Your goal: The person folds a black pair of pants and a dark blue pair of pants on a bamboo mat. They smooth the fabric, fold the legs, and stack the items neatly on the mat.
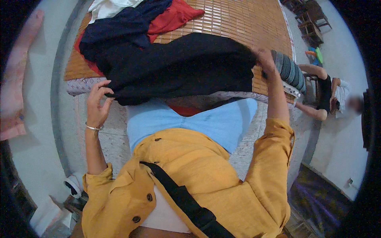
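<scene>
**Black garment stretched between two hands over a bamboo-mat bed**

Left hand (98,104) at centre left of the frame, fingers curled and thumb meeting fingertips, pinching the lower left corner of the black garment (178,69). Silver bangle (93,127) on that wrist. Right hand (265,59) at upper right of centre, closed in a grip on the garment's opposite edge, knuckles toward the camera.

Black garment spread wide across the middle of the frame between the two hands, resting on the near edge of the bed and sagging slightly toward the lower edge. Bamboo mat (238,20) beneath it, filling the upper centre and upper right. Pile of other clothes at upper left on the mat: dark navy piece (123,27), red piece (174,16), white piece (107,7), touching and partly overlapping the black garment's far edge.

Yellow buttoned shirt (198,178) and light blue trousers (186,121) in the lower half, black strap (182,198) crossing the chest. Striped rolled cushion (291,71) just beside the right hand at the bed's corner. Another person seated at far right by the bed (323,93), arm resting on the mattress edge. Wooden chairs (313,20) at upper right. Pink cloth (16,79) along the left rim.
</scene>
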A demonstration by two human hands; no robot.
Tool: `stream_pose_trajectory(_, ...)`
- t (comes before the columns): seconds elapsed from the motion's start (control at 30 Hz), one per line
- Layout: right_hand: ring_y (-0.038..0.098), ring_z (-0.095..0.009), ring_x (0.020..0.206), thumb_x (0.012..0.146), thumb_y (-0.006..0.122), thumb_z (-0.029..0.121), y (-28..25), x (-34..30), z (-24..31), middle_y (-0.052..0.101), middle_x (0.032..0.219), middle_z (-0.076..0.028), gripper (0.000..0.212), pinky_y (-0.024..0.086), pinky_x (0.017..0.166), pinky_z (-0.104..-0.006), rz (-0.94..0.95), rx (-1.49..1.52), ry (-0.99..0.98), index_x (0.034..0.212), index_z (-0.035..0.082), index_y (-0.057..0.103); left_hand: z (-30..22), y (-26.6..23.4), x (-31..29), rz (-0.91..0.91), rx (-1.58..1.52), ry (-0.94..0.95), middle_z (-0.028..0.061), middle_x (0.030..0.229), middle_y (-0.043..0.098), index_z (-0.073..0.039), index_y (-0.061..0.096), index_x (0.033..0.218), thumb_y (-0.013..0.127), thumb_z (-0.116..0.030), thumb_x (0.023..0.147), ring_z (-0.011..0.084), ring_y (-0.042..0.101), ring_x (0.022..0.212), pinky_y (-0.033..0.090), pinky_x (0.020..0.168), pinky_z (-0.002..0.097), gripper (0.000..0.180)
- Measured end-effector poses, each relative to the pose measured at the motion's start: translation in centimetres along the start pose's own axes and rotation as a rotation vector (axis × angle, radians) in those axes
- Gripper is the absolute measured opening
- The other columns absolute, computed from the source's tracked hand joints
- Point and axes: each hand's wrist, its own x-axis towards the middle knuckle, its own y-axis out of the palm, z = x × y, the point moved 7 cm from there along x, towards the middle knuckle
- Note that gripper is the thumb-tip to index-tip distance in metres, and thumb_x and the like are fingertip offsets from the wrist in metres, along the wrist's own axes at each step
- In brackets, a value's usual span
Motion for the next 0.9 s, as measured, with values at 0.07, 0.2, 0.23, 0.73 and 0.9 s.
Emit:
stream_pose_trajectory(0.07, 0.058, -0.016, 0.066, 0.075, 0.072, 0.025, 1.1, -0.8, -3.3, 0.06, 0.08, -0.005, 0.044, 0.048, 0.059, -0.0271, 0.002, 0.169, 0.052, 0.105, -0.001, 0.055, 0.2, 0.4, 0.1, 0.009, -0.032, 0.003, 0.0116, 0.109, 0.057, -0.004, 0.055, 0.08, 0.062, 0.003, 0.066, 0.028, 0.054, 0.101, 0.041, 0.088, 0.0345, 0.017)
stream_pose_trajectory(0.2, 0.057, -0.018, 0.086, 0.071, 0.074, 0.017, 3.4, -4.3, -3.5, 0.059, 0.097, -0.009, 0.066, 0.047, 0.073, -0.0287, -0.112, 0.117, -0.16, 0.126, 0.003, 0.042, 0.3, 0.4, 0.4, 0.024, -0.036, -0.023, 0.0107, 0.109, 0.058, -0.004, 0.055, 0.08, 0.062, 0.002, 0.067, 0.0278, 0.054, 0.101, 0.04, 0.088, 0.0343, 0.016)
stream_pose_trajectory(0.23, 0.056, -0.019, 0.091, 0.07, 0.075, 0.014, 4.1, -5.2, -2.7, 0.059, 0.1, -0.009, 0.068, 0.047, 0.077, -0.0292, -0.131, 0.014, -0.214, 0.128, 0.005, 0.04, 0.2, 0.4, 0.5, 0.024, -0.024, -0.018, 0.0104, 0.109, 0.058, -0.004, 0.055, 0.08, 0.061, 0.002, 0.067, 0.0278, 0.054, 0.101, 0.04, 0.088, 0.0342, 0.016)
stream_pose_trajectory(0.73, 0.052, -0.018, 0.101, 0.075, 0.072, 0.017, 4.1, -2.1, -0.8, 0.053, 0.117, -0.011, 0.06, 0.041, 0.088, -0.0289, 0.005, -0.003, -0.312, 0.125, 0.002, 0.044, -0.3, 0.7, 1.0, 0.023, 0.013, 0.027, 0.0104, 0.109, 0.057, -0.004, 0.054, 0.08, 0.062, 0.0, 0.067, 0.0272, 0.054, 0.1, 0.041, 0.087, 0.0339, 0.015)
stream_pose_trajectory(0.9, 0.053, -0.019, 0.104, 0.071, 0.066, -0.001, 6.6, -4.5, -0.1, 0.057, 0.113, -0.007, 0.057, 0.041, 0.09, -0.0303, -0.082, -0.374, -0.482, 0.124, 0.003, 0.046, -0.3, 0.7, 0.9, 0.042, -0.008, -0.006, 0.0104, 0.109, 0.057, -0.004, 0.054, 0.08, 0.061, 0.001, 0.068, 0.027, 0.054, 0.1, 0.041, 0.087, 0.0338, 0.015)
